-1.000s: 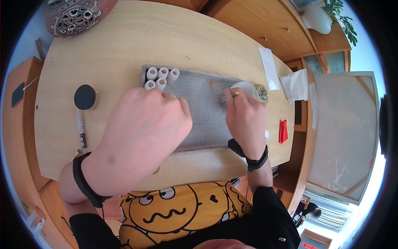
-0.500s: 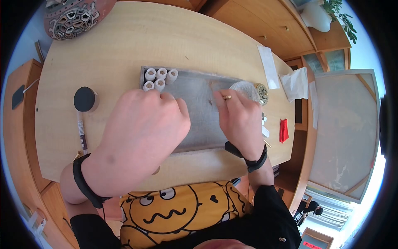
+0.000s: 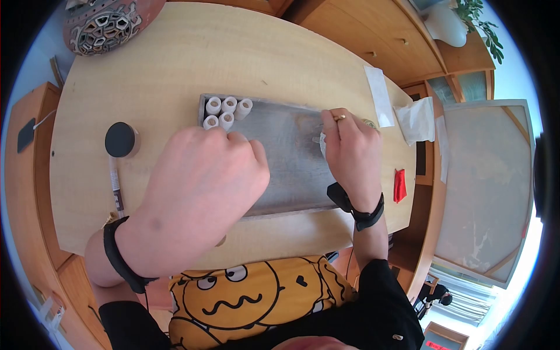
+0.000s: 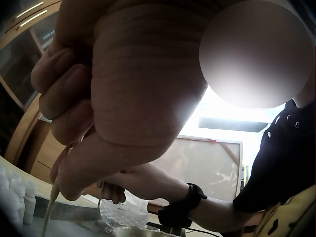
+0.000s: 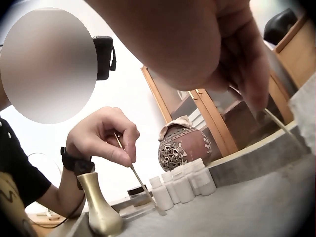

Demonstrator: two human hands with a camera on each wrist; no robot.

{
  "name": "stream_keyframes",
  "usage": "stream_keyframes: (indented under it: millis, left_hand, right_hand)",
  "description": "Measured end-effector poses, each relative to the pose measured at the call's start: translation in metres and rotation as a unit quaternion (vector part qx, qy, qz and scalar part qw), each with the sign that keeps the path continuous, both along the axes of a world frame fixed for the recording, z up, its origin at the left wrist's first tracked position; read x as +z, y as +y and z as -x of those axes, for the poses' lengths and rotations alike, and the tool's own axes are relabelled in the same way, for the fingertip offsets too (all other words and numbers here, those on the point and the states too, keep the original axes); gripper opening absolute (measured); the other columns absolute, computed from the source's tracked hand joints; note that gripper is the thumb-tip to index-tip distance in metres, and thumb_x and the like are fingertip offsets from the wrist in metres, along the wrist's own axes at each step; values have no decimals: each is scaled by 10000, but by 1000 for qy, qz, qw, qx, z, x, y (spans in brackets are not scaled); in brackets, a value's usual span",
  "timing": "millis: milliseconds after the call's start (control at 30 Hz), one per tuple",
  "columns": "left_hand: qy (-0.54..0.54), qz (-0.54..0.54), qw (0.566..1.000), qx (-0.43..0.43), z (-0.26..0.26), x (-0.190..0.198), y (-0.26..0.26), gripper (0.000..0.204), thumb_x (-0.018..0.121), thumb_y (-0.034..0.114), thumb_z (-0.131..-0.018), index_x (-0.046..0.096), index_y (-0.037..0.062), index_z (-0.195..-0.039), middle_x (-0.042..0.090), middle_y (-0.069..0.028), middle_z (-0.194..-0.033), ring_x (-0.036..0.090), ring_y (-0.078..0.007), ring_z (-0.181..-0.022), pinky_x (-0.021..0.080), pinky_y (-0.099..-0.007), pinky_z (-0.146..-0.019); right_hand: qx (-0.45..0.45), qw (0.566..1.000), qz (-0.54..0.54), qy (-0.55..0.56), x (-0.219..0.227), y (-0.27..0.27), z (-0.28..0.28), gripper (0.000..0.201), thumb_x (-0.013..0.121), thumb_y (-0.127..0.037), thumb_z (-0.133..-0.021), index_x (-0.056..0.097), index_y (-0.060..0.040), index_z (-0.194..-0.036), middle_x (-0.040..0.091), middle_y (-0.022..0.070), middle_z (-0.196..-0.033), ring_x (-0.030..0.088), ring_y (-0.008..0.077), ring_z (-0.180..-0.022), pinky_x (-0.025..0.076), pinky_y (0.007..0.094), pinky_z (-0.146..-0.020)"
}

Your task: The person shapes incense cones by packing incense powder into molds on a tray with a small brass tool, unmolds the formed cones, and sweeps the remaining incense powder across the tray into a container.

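My left hand is over the left part of a grey tray and pinches a thin brass-coloured rod. The rod slants down, its flattened tip close to several small white bottles. Toward the tray's right end, my right hand pinches another thin metal rod, pointing down. Beside that hand is a clear, crinkly-textured bowl, mostly hidden by it in the head view. A brass vase stands near the left hand; the head view does not show it.
A black-lidded jar and a pen-like tube lie left of the tray. On the right are a red pouch, a white packet and a white paper strip. A patterned pot stands far left.
My right hand first shifted left over the tray, then back right and slightly away from me, now covering most of the clear bowl. My left hand has stayed nearly still.
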State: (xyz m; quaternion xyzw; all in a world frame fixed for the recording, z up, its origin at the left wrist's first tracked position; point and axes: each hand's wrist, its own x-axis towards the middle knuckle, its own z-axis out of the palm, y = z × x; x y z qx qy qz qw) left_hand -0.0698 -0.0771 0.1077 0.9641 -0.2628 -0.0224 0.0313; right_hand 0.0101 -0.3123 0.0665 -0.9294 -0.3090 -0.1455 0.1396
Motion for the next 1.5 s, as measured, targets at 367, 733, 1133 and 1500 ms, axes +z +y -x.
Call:
stream_keyframes:
  millis: [367, 733, 1133, 1500]
  left_hand:
    - [16, 4, 1000, -10, 0, 1, 1, 201, 694, 73, -609, 561, 37, -755, 604, -81, -707, 662, -239, -702, 529, -363, -603]
    - [-11, 26, 1000, -11, 1, -3, 1, 197, 688, 74, -600, 565, 36, -749, 592, -74, -693, 660, -235, -698, 525, -354, -586]
    - [-23, 25, 999, -1, 1, -4, -1, 186, 685, 65, -601, 561, 36, -737, 598, -79, -692, 659, -238, -687, 529, -359, -592]
    - [-17, 27, 999, -6, 1, -3, 0, 150, 672, 68, -632, 577, 33, -742, 606, -76, -691, 664, -234, -688, 534, -355, -592]
  right_hand:
    - [-6, 998, 20, -52, -3, -5, -4, 113, 667, -64, -904, 599, -22, -824, 602, 112, -661, 624, 303, -570, 484, 386, -501]
    - [-26, 999, 5, 26, 7, -5, -11, 61, 643, -64, -913, 658, -13, -883, 649, 139, -729, 623, 332, -596, 509, 408, -565]
    - [57, 997, 42, -27, 1, 10, -11, 107, 657, -86, -914, 633, -5, -848, 623, 124, -687, 633, 319, -596, 523, 395, -553]
    - [41, 997, 45, -35, 2, 5, -18, 72, 672, -80, -896, 659, -18, -863, 643, 119, -711, 630, 307, -581, 520, 387, -536]
